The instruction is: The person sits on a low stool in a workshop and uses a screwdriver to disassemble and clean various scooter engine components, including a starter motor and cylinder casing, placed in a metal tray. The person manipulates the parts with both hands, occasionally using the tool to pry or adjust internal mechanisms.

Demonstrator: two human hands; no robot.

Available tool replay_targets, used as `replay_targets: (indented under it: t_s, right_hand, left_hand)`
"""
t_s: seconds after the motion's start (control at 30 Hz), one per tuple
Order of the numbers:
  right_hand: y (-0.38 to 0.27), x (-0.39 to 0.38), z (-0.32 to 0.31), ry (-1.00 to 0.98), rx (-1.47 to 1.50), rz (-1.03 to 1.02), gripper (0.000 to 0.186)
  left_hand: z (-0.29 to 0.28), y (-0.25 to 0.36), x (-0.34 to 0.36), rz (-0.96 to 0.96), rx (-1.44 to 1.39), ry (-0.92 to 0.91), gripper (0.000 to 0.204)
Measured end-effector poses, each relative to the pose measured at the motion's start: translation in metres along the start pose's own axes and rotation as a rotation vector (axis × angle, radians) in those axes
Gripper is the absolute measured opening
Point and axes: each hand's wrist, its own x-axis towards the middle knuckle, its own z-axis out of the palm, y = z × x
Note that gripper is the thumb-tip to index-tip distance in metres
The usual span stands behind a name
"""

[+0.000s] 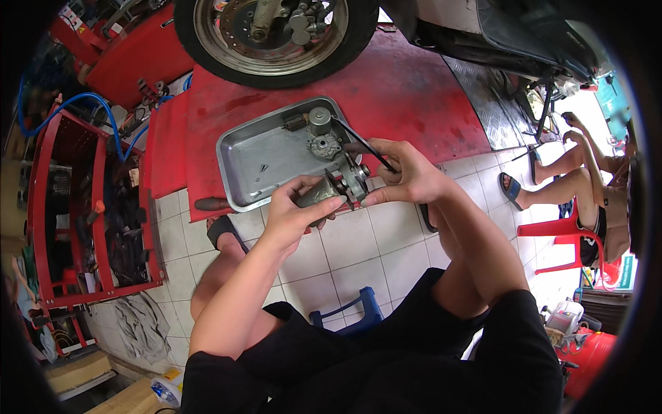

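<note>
My left hand [300,210] is closed round a dull metal cylinder [316,200] that looks like a small motor's housing. Close against its open end is a metal end piece [354,181], pinched between the thumb and fingers of my right hand [407,176]. I cannot tell whether the two parts are joined. A black cable [358,138] runs past my right fingers. Beyond my hands, a steel tray [226,165] holds a round metal can [320,117], a cast metal part [323,146], a brownish cylinder [296,123] and small screws [263,168].
The tray sits on a red platform [420,90] below a motorcycle wheel [276,83]. A dark handle [212,204] lies at its near left edge. Left stands a red tool rack [100,207] with a blue hose [110,114]. A seated person [586,186] is at right; a blue stool [365,310] is beneath me.
</note>
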Motion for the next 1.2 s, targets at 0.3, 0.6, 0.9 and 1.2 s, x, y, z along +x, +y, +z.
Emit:
replay_targets:
  t_s: [0.3,0.6,0.9,1.2]
  right_hand:
    - [-0.002,-0.003,-0.009,-0.011,0.068,0.068,0.069]
    - [-0.004,-0.009,-0.001,0.054,0.046,0.116,0.080]
    - [0.011,-0.001,0.009,0.006,-0.125,-0.133,0.087]
    - [-0.003,-0.006,0.020,-0.014,-0.204,-0.392,0.079]
  left_hand:
    - [0.006,0.002,0.008,0.126,0.116,-0.024,0.042]
    - [0.001,0.009,0.007,0.234,0.358,-0.067,0.043]
    - [0.001,0.010,0.004,0.014,0.167,-0.100,0.041]
    - [-0.007,0.011,0.000,-0.132,-0.099,-0.308,0.037]
